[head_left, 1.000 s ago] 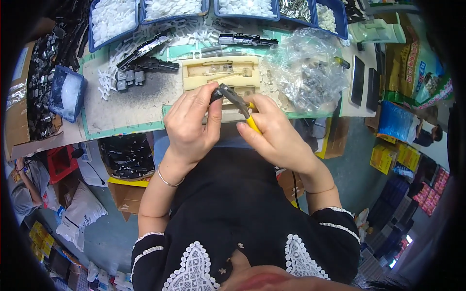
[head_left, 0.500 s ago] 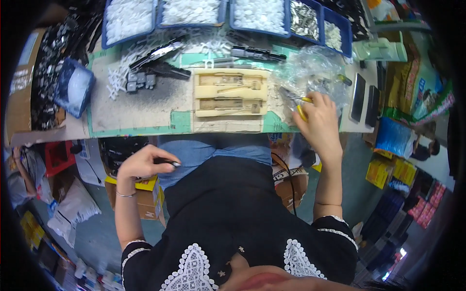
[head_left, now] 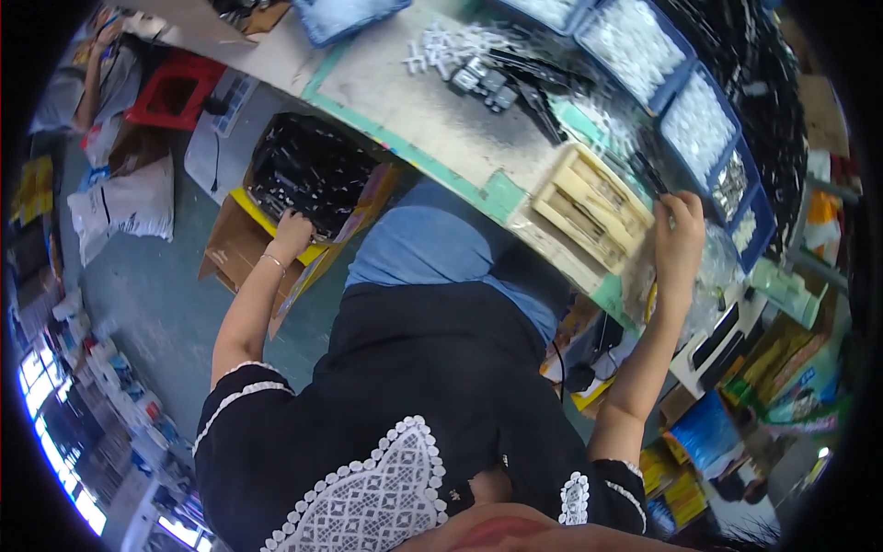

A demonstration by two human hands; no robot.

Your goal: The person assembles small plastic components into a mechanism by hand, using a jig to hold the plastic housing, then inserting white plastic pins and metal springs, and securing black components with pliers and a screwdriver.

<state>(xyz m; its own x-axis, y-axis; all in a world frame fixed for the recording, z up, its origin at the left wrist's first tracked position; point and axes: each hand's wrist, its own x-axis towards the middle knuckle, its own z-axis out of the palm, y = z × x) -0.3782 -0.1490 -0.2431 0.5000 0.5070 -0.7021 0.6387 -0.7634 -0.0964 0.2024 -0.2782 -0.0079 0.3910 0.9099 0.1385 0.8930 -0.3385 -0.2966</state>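
My left hand [head_left: 292, 235] is low over a cardboard box [head_left: 241, 253] filled with black plastic parts [head_left: 308, 170]. Its fingers look loosely parted at the box's near edge, with nothing visible held. On the bench my right hand [head_left: 679, 235] pinches the end of a long black plastic part [head_left: 649, 173], which lies near loose white pieces. Just left of that hand sits a cream block fixture [head_left: 593, 207] with two long recesses. The yellow-handled pliers [head_left: 651, 300] lie beside my right wrist, mostly hidden by the arm.
Blue bins [head_left: 685, 97] of small white and metal pieces line the far side. Grey blocks [head_left: 485, 85] and black strips lie left of the fixture. A clear plastic bag [head_left: 717, 267] is right of my forearm. A red stool [head_left: 172, 89] and white sack [head_left: 124, 204] are left on the floor.
The view has turned. My left hand went from my lap, holding a small dark piece, to the box. My right hand let go of the pliers and reached the black part.
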